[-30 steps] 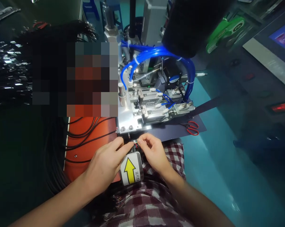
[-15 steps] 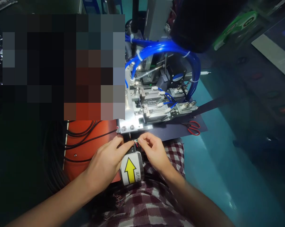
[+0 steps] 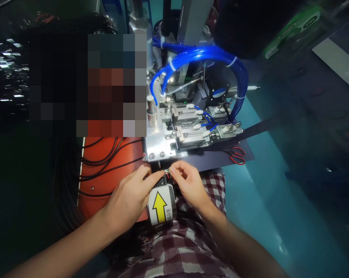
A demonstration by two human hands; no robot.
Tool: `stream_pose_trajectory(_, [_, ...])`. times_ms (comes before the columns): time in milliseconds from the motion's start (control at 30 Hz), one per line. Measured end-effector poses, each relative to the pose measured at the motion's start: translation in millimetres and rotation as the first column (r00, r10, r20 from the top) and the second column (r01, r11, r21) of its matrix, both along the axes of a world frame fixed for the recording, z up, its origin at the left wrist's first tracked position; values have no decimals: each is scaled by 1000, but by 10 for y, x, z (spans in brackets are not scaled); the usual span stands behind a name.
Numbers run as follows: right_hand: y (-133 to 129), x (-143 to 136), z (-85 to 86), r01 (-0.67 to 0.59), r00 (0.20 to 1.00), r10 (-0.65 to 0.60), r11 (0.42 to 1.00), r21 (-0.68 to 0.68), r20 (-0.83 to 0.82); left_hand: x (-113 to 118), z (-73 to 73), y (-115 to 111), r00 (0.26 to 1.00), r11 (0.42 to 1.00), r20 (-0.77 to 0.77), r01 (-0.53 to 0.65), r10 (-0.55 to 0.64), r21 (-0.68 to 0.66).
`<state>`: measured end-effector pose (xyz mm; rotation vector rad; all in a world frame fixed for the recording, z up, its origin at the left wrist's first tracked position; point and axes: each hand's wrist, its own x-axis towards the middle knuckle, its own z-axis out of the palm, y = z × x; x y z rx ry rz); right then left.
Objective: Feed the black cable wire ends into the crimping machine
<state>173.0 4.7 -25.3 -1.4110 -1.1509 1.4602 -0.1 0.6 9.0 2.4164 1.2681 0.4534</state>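
My left hand [image 3: 130,199] reaches in at the front edge of the machine, its thumb and index finger pressed close to some small thin wires [image 3: 167,173]. From the right, my right hand [image 3: 190,185] pinches at the same wires, its thumb and index fingertips together. The fingertips of both hands nearly meet, and what lies between them is too small to make out fully. Just below sits a rounded metal part with a yellow arrow label [image 3: 159,204]. A metal plate with bolts [image 3: 158,148] lies just beyond the fingers.
Black cables [image 3: 105,164] cross an orange surface [image 3: 99,206] at left. Metal cylinders [image 3: 191,137] and blue tubes [image 3: 203,56] stand beyond my hands. Red-handled scissors [image 3: 238,155] lie on the dark board [image 3: 214,160] at right. A blurred-out person [image 3: 105,96] is at upper left.
The blurred-out person at upper left has shifted, uncovering a metal post and more of the cables. My hands have barely moved.
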Motion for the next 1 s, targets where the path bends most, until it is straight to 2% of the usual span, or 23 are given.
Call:
stream_pose_trajectory(300, [-6,-6,2,-2,1000,2,1000,-13,-8,7,-3,2,999,1000,-40,2,-2,8])
stream_pose_trajectory(567, [-43,-36,-69,24,999,-24,1000,6,-30,5,-19,-4,999,1000,-53,9,-7,26])
stream_pose_trajectory(867, [-92,-58,-62,4,970,-61,972,235,235,5,-26,-13,995,999,-103,10,-5,49])
stream_pose_trajectory(933, [-88,-56,-49,-3,963,-59,973,231,262,4,-24,-19,993,998,-115,12,-6,57])
stream_pose_trajectory(1000, [-67,-50,-35,7,979,-37,989,148,201,8,-24,-22,992,997,-126,21,-11,76])
